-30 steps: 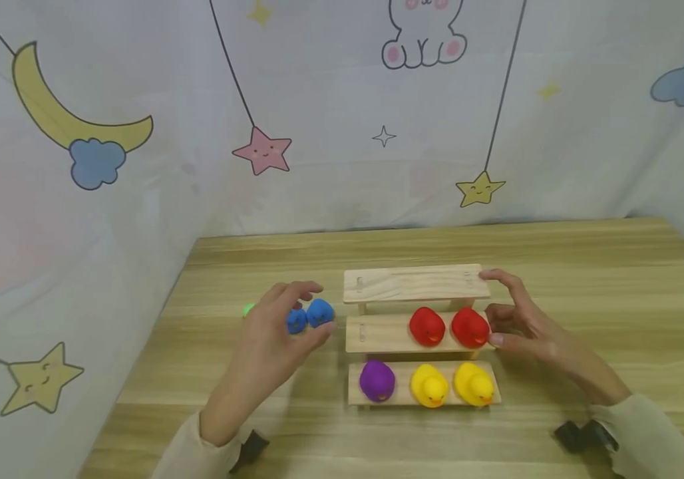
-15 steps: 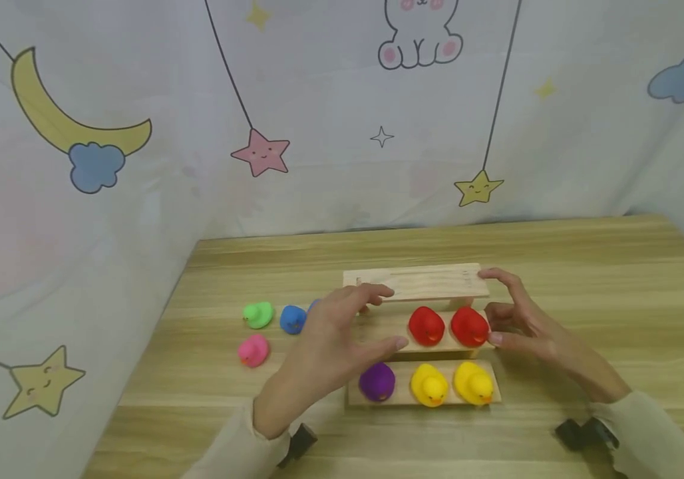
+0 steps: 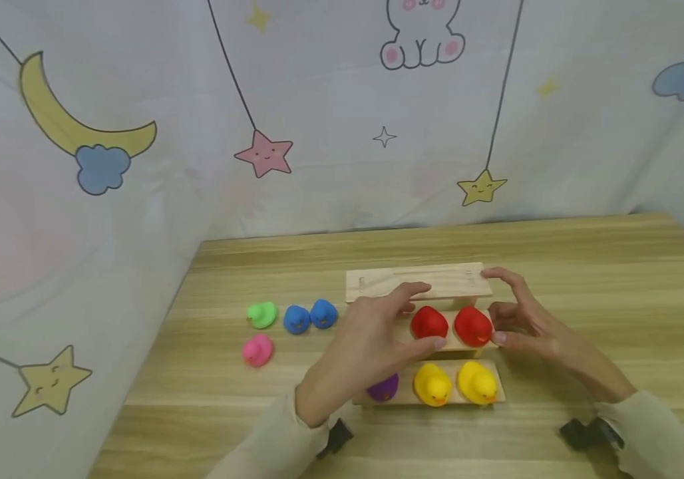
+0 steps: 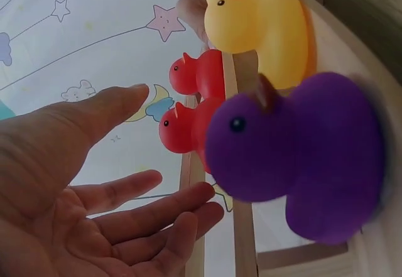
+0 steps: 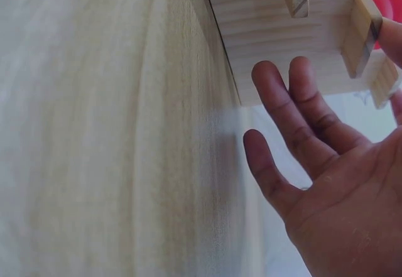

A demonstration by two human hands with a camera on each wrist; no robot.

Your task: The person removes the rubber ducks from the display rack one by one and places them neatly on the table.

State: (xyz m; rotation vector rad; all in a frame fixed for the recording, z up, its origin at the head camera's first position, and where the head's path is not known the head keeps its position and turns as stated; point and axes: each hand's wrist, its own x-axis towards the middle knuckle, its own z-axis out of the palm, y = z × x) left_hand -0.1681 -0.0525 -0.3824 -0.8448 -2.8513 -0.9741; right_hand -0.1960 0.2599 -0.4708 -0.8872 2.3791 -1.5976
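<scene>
A three-step wooden rack [image 3: 378,280] stands on the table. Two red ducks [image 3: 429,323] sit on its middle step. The lowest step carries a purple duck [image 4: 314,157] and two yellow ducks [image 3: 432,384]. My left hand [image 3: 372,339] hovers over the rack's left part, thumb and fingers spread, beside the left red duck; the left wrist view shows nothing in its grasp. My right hand [image 3: 533,326] is at the rack's right end. Its index fingertip touches the top step's corner, and its thumb rests by the middle step's end. In the right wrist view its other fingers [image 5: 295,126] extend loosely.
Left of the rack, a green duck [image 3: 262,314], a pink duck [image 3: 257,350] and two blue ducks [image 3: 297,320] stand on the wooden table [image 3: 587,266]. A printed cloth [image 3: 330,186] hangs behind the table.
My left hand has moved right, from the blue ducks to the rack's middle step, uncovering the green and pink ducks. My right hand has stayed at the rack's right end.
</scene>
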